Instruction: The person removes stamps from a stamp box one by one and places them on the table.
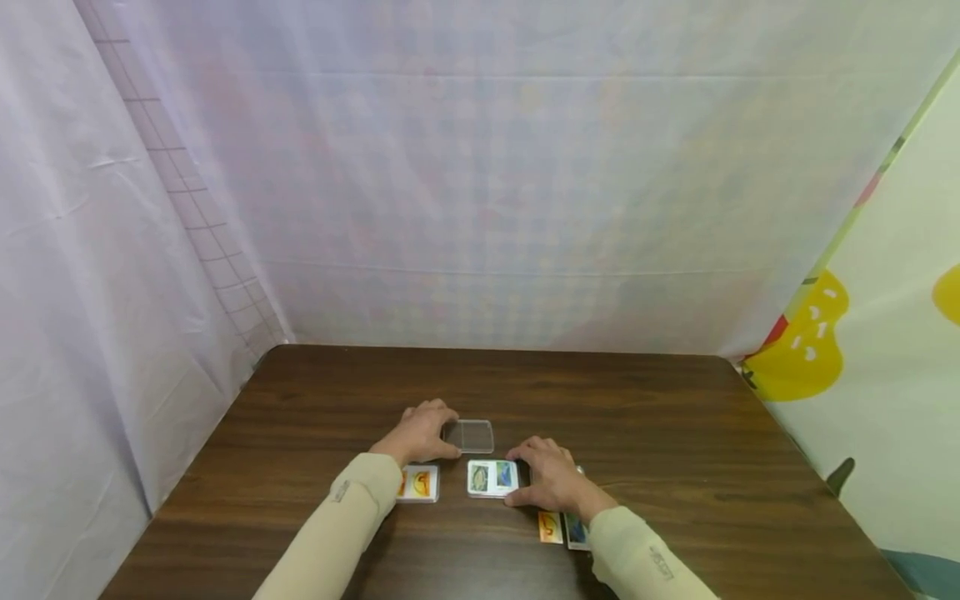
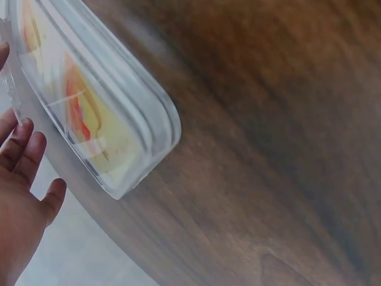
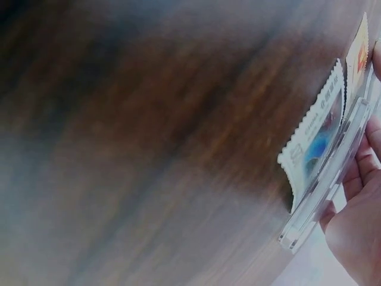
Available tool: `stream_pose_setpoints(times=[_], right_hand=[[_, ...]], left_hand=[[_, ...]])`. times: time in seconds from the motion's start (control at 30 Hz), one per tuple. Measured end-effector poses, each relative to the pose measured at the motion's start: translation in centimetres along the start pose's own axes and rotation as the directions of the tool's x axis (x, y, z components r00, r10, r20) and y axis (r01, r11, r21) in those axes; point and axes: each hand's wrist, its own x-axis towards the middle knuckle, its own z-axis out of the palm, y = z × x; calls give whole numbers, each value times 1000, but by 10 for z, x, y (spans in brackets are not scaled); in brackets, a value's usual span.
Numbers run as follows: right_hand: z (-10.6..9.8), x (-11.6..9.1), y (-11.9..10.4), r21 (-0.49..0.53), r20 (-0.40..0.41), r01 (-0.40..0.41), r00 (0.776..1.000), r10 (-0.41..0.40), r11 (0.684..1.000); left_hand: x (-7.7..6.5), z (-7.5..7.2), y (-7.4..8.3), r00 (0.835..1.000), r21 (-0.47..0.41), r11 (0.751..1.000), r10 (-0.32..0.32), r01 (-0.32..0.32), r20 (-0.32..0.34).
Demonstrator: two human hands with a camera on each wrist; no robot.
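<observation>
- Closest to the person, beside the right sleeve [image 1: 645,554], an orange picture card [image 1: 550,527] and a partly hidden blue card [image 1: 576,532] lie side by side.
- By the left wrist, a case of orange pictures [image 1: 422,485] lies flat on the brown surface [image 1: 652,433].
- Level with it, the right hand [image 1: 551,477] holds the two-picture case [image 1: 491,480], thumb near, fingers far; the case lies left of that grip, long axis side to side.
- Just beyond, the clear cover [image 1: 474,437] lies right of the left hand [image 1: 422,433], the nearer one, whose grip spans its left end; it runs parallel to the two-picture case, offset leftward.
- Behind hangs a pale curtain [image 1: 525,208].
</observation>
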Motion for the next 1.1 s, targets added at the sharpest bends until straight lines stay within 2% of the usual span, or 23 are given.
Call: stream_pose_setpoints(times=[0.33,0.6,1.1], right_hand=[[-1,0,-2,3,6,5,1000,-6,1000],[-2,0,-3,1,8,1,1000,-2,1000],[0,-1,-1,6,7,-6,1000,6,1000]], left_hand=[[1,2,-2,1000,19,1000,-12,12,-5],[2,1,-2,999,2,999,-36,36,9],[-2,-3,-1,999,-6,999,-40,40,3]])
